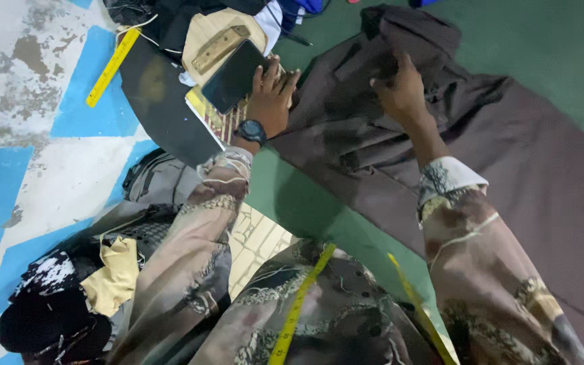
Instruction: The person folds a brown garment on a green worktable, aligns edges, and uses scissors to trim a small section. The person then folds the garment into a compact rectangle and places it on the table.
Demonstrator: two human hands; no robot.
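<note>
Both hands spread the large brown cloth (508,155): left hand (273,91) presses flat, fingers wide; right hand (400,88) pinches a fold; best tugging outward evenly.

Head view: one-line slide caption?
Both hands, left hand and right hand, press on dark brown cloth spread across a green table.

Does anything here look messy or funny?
Yes. The brown cloth is bunched into wrinkles under the right hand instead of lying flat. A dark phone sits tilted by the left hand, and the painted floor is badly chipped.
</note>
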